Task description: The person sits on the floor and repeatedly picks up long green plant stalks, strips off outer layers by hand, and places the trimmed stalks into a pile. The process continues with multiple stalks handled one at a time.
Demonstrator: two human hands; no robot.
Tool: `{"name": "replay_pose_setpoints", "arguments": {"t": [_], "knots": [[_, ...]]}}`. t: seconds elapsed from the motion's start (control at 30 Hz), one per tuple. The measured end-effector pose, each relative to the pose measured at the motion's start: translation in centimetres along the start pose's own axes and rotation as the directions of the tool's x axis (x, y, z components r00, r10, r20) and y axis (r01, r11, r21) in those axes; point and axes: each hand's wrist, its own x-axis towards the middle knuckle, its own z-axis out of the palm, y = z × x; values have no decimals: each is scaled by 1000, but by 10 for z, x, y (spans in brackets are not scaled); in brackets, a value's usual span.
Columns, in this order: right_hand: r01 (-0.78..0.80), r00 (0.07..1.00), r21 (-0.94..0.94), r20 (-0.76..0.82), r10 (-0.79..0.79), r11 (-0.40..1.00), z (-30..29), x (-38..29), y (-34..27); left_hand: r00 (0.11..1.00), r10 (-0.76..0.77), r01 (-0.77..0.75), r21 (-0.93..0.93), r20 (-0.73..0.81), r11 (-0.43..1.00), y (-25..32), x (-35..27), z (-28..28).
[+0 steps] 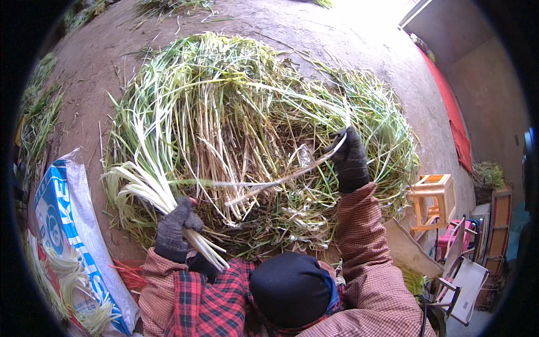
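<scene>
My left hand (179,229), in a dark knit glove, is closed around a bundle of white leek-like stalks (158,185). Their pale lower ends stick out below the fist, and other white ends fan out above it. My right hand (351,158), in a matching glove, is raised over the right side of a wide heap of stalks (236,122). It grips a single long stalk (313,162), whose pale brownish length bends down to the left and is blurred. Green leaves edge the heap, and dry tan stems lie across its middle.
A white-and-blue printed sack (78,236) lies at left, with pale trimmed stalks (76,278) on it and red strips (128,274) beside it. An orange plastic stool (433,200) and folding chairs (463,278) stand at right. Red cloth (448,113) runs along the wall.
</scene>
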Motion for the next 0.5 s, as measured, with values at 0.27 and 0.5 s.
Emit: {"name": "replay_pose_setpoints", "arguments": {"t": [0.27,0.5], "knots": [[51,930,-403,353,104,914,94,-34,0,982,54,-15,-213,179,977,12,-13,18],[-100,801,-546,452,393,832,166,-46,59,1000,8,-7,-34,25,999,3,-14,28]]}}
